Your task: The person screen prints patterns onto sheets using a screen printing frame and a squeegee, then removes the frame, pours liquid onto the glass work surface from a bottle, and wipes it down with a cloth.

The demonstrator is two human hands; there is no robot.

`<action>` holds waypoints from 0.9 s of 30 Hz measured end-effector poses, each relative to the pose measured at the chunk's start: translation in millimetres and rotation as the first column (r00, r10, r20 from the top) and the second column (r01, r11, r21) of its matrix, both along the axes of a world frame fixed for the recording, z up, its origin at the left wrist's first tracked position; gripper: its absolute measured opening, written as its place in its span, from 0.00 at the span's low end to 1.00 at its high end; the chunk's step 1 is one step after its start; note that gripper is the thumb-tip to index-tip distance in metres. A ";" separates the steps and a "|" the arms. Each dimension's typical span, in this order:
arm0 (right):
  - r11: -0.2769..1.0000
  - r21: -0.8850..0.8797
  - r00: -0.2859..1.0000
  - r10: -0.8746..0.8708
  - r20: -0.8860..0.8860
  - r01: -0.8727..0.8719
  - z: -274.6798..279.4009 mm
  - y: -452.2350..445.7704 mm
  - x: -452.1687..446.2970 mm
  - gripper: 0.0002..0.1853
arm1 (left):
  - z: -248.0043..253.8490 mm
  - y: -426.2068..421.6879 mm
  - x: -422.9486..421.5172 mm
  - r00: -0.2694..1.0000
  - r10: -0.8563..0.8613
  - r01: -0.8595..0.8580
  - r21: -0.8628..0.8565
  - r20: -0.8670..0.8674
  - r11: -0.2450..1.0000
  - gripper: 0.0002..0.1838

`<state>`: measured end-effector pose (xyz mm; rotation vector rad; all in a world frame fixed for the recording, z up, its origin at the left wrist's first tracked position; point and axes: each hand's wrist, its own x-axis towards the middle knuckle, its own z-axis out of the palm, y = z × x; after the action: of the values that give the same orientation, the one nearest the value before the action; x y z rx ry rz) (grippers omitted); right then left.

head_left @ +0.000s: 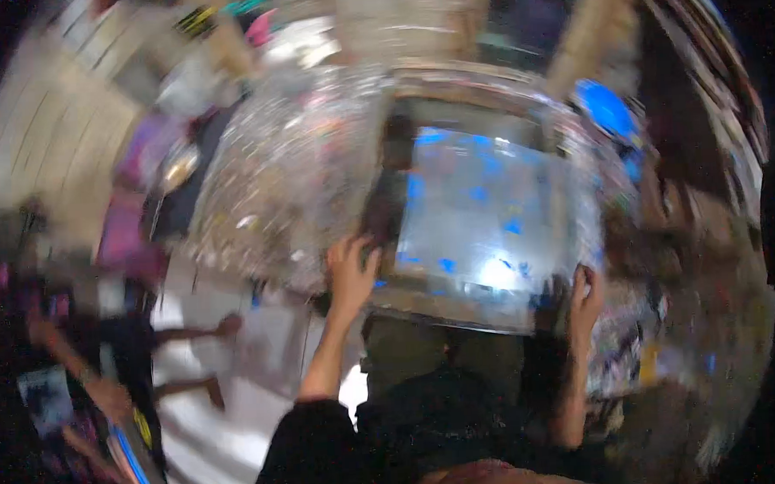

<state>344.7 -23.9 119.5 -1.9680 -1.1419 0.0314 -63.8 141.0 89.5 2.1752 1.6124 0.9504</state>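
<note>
A pale, shiny rectangular panel with several blue patches lies in front of me inside a brownish border, a bright glare near its front edge. My left hand is left of the panel's front left corner, over the edge of a plastic-like glossy sheet; its thumb and fingers are apart and I see nothing in it. My right hand is at the right front corner of the bordered surface. Its fingers look bent, but blur hides whether they grip the edge.
Crinkled clear plastic covers the surface to the left. A blue round object stands at the back right. Cluttered items lie right of my right arm. At the lower left is another person's arm, beside a pale floor.
</note>
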 end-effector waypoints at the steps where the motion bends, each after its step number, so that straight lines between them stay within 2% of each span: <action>1: 0.995 -0.037 0.995 0.094 -0.020 -0.095 0.3 13.5 -38.4 0.13 | 9.1 16.3 -9.7 0.999 0.003 -0.001 -0.030 0.048 1.000 0.20; 2: 0.974 -0.026 0.974 0.226 -0.030 -0.227 10.0 29.0 -78.3 0.12 | 12.2 41.4 -18.7 0.994 0.043 -0.041 -0.027 0.099 0.999 0.20; 3: 0.942 0.038 0.943 0.333 0.010 -0.333 -18.9 42.8 -95.7 0.12 | 12.1 76.0 -20.8 0.987 0.060 -0.058 -0.024 0.150 0.998 0.20; 4: 0.909 -0.062 0.912 0.410 -0.036 -0.411 -15.4 52.0 -125.8 0.13 | 24.0 106.9 -26.3 0.981 0.106 -0.105 -0.015 0.159 0.994 0.21; 5: 0.849 -0.018 0.849 0.528 0.011 -0.528 -0.5 63.6 -152.0 0.14 | 36.3 142.3 -27.7 0.977 0.130 -0.133 0.004 0.170 0.991 0.22; 6: 0.821 0.058 0.823 0.566 0.041 -0.568 -5.4 75.0 -174.6 0.12 | 37.1 179.9 -35.8 0.972 0.097 -0.112 0.055 0.213 0.992 0.22; 7: 0.789 0.081 0.792 0.610 0.017 -0.609 -12.5 83.8 -192.8 0.14 | 34.2 219.4 -43.8 0.964 0.064 -0.096 0.111 0.259 0.989 0.23; 9: 0.710 -0.038 0.707 0.704 0.067 -0.703 -13.2 101.6 -223.9 0.19 | 19.2 282.1 -66.2 0.958 0.201 -0.235 0.157 0.206 0.959 0.24; 11: 0.598 -0.153 0.603 0.798 0.014 -0.787 -14.9 106.0 -245.2 0.21 | 31.4 281.8 -80.8 0.927 0.296 -0.328 0.118 0.230 0.937 0.23; 13: 0.595 -0.315 0.568 0.803 0.182 -0.740 -20.8 111.8 -263.0 0.26 | 44.0 232.3 -104.3 0.911 0.215 -0.300 0.210 0.351 0.930 0.19; 15: 0.569 -0.404 0.555 0.815 0.164 -0.716 -19.5 113.4 -267.1 0.29 | 29.7 168.6 -148.4 0.842 0.356 -0.518 0.421 0.405 0.745 0.14; 16: 0.569 -0.426 0.564 0.812 0.151 -0.704 -20.7 114.7 -268.5 0.29 | 18.4 131.0 -174.9 0.751 0.504 -0.659 0.452 0.427 0.601 0.12; 17: 0.551 -0.448 0.554 0.821 0.137 -0.705 -20.4 115.7 -271.7 0.29 | -19.2 93.7 -203.5 0.585 0.657 -0.807 0.415 0.475 0.419 0.09; 18: 0.567 -0.481 0.570 0.807 0.157 -0.669 -20.0 117.9 -275.5 0.30 | -76.2 62.5 -229.3 0.210 0.500 -0.947 0.047 0.840 0.319 0.08; 19: 0.580 -0.510 0.579 0.795 0.182 -0.636 -20.3 118.3 -278.4 0.31 | -75.3 18.7 -220.4 0.270 0.839 -0.963 0.128 0.473 0.238 0.09; 20: 0.559 -0.525 0.560 0.809 0.177 -0.642 -20.6 117.2 -279.3 0.31 | -124.7 -10.3 -218.0 0.311 0.889 -0.944 0.001 0.336 0.330 0.11; 21: 0.557 -0.540 0.552 0.811 0.192 -0.630 -21.8 117.2 -278.6 0.32 | -195.5 -42.6 -215.7 0.362 0.910 -0.909 -0.140 0.203 0.393 0.13; 23: 0.564 -0.529 0.509 0.819 0.264 -0.634 -28.0 118.3 -277.1 0.34 | -272.9 -70.3 -181.3 0.479 0.856 -0.786 -0.339 0.194 0.517 0.18; 25: 0.568 -0.524 0.502 0.818 0.280 -0.634 -33.0 118.1 -275.4 0.34 | -322.0 -70.0 -172.1 0.499 0.865 -0.809 -0.330 0.052 0.486 0.27; 27: 0.617 -0.470 0.508 0.787 0.351 -0.631 -26.2 117.7 -285.6 0.30 | -329.9 -55.6 -160.0 0.423 0.903 -0.841 -0.338 0.073 0.422 0.30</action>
<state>59.1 93.8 93.3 -1.6003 -2.4229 0.1011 -223.8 85.4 -240.4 0.8204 2.5999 1.0811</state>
